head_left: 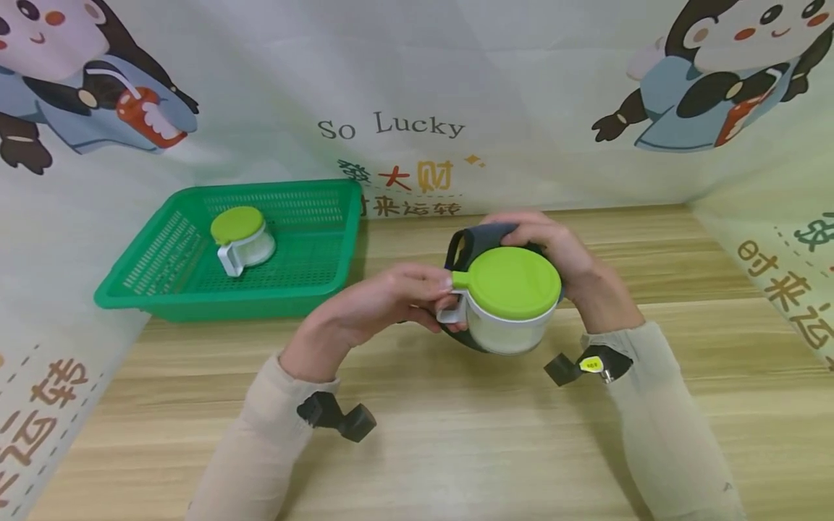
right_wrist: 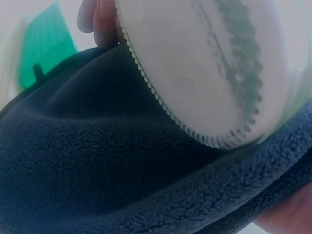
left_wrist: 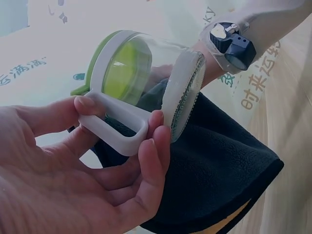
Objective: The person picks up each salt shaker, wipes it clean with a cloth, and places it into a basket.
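Observation:
A clear glass jar with a green flip lid and a white side handle is held over the table. My left hand pinches the handle between thumb and fingers. Behind the jar, my right hand grips a dark blue-grey cloth wrapped against the glass. In the left wrist view the jar lies tilted on its side, and the cloth hangs in a wide fold beneath it. The jar's ridged bottom faces the right wrist camera, with the fleecy cloth around it.
At the back left stands a green plastic basket. Inside it sits another jar with a green lid and white handle. A printed white curtain rises behind the wood-grain table and along its sides.

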Demonstrator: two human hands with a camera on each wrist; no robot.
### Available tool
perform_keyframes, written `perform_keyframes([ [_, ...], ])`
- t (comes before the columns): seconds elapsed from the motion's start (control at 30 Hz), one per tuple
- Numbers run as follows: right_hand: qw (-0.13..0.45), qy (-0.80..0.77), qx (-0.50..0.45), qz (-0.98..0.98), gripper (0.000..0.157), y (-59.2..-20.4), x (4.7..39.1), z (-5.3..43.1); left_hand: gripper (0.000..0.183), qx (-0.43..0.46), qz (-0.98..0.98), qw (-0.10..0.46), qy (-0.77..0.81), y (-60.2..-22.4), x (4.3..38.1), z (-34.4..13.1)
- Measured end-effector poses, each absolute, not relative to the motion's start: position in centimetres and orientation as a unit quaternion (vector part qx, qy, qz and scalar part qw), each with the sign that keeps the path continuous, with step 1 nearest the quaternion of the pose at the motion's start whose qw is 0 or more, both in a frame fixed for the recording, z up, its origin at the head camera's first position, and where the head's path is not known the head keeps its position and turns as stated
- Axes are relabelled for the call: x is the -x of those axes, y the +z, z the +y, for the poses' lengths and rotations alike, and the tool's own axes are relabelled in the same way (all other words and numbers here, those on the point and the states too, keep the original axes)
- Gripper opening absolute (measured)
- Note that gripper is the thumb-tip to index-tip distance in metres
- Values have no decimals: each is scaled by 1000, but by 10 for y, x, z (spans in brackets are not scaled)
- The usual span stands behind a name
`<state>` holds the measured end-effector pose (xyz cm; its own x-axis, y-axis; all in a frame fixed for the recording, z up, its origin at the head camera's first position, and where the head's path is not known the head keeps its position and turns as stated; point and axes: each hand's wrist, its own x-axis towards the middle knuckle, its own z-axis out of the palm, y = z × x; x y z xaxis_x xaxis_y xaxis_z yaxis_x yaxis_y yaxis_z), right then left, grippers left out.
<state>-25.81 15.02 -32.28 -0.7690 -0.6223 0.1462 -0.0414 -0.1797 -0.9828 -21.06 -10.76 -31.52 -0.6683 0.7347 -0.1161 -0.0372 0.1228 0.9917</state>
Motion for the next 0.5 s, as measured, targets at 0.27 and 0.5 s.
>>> perform_keyframes([
  [0.27, 250, -712, 331, 567, 50, -326, 261, 151, 32, -252, 685, 307, 611, -316, 203, -101],
  [0.5, 250, -674, 369, 589, 47, -326, 266, 155, 30, -252, 694, 311, 598, -317, 197, -92],
])
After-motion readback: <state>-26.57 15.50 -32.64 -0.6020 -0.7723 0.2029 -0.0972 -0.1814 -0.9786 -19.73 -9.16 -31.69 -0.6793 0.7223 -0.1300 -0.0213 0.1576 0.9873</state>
